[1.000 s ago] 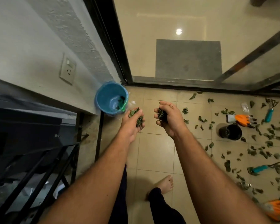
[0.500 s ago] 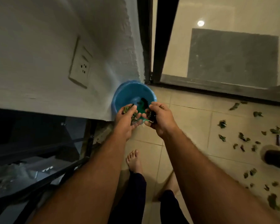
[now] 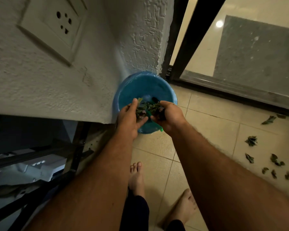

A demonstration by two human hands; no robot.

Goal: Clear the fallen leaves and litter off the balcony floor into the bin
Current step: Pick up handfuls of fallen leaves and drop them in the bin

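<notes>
A blue bin (image 3: 137,87) with a plastic liner stands in the corner where the textured wall meets the door frame. Both my hands are over its mouth. My left hand (image 3: 129,117) cups a clump of dark green leaves (image 3: 141,108) against its palm. My right hand (image 3: 168,114) grips another clump of leaves (image 3: 155,107), fingers curled round it. The two clumps touch between the hands. More fallen leaves (image 3: 251,140) lie scattered on the beige tiles at the right.
A wall socket (image 3: 55,25) sits high on the wall at left. A dark metal railing (image 3: 40,152) runs below the wall's ledge. A glass sliding door with a black frame (image 3: 188,39) closes the far side. My bare feet (image 3: 137,177) stand on the tiles.
I have stepped closer to the bin. Both hands moved forward with their leaves and now hang over the bin's mouth, closer together.
</notes>
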